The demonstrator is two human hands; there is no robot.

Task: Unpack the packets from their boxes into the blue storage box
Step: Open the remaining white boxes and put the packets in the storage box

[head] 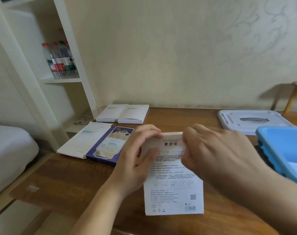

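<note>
White box (pixel 174 187) on table, top between both hands' grip

Head view, close above wooden table (pixel 178 224)

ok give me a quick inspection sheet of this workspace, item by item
surface: wooden table, brown, bare at front left.
job's things: white box held above the table, printed side up; two closed white boxes side by side at the back edge; an opened white box with a purple packet beside it; blue storage box at right, only partly in view.
clutter: white lid with a handle slot, lying behind the blue box.
hands: left hand and right hand both grip the top end of the white box.
cables: nothing seen.
surroundings: white shelf holding water bottles, patterned wall, wooden stool at right, white bedding at left.
</note>
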